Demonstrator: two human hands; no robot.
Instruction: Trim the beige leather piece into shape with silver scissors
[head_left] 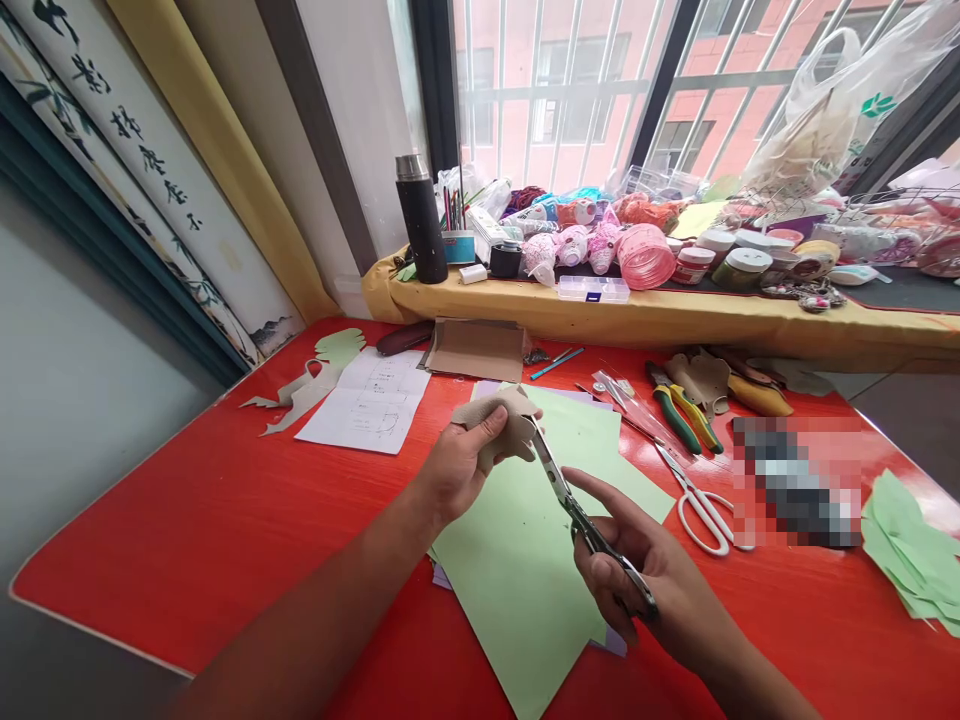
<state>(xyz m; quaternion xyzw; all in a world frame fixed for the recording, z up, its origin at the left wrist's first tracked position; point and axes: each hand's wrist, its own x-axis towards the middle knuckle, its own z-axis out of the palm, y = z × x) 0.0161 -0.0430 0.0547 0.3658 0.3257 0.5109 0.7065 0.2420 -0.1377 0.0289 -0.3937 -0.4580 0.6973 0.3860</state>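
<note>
Left hand (457,470) clamps beige piece (495,425), probably leather; right hand (645,565) clamped on scissors (570,505) touching its edge.

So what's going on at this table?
At a red table, the left hand holds a tan cutout while the right hand grips metal scissors, their blades at the cutout's edge, above a green paper sheet. White-handled scissors and green-and-yellow-handled pliers lie to the right; a paper sheet with line drawings lies to the left.
</note>
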